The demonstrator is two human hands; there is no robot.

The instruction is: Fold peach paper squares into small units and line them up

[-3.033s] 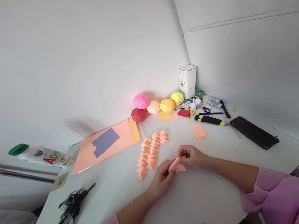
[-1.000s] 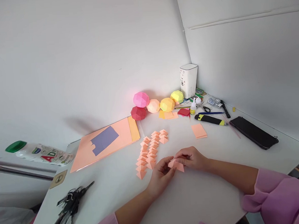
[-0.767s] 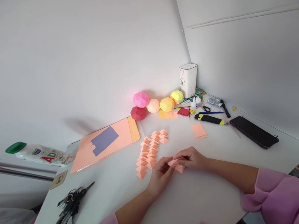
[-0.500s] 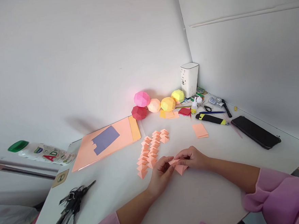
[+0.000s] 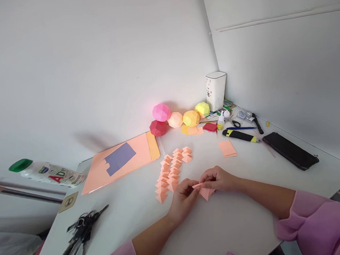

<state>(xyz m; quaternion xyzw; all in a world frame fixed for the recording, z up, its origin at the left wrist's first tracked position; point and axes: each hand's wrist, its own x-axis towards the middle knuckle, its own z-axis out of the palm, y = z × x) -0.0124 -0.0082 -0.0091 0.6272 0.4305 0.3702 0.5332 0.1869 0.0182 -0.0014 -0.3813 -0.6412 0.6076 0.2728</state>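
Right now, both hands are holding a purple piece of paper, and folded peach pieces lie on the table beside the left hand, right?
Only the colour is wrong: the head view shows the piece of paper is peach, not purple. The left hand and right hand do hold it, and folded peach pieces lie on the table beside the left hand.

Fingers (image 5: 208, 185) pinching peach paper (image 5: 206, 193), folded pieces (image 5: 174, 170), keys (image 5: 82, 230)

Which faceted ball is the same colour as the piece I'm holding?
The peach ball, between the red ball and amber ball; no other matches the folded paper.
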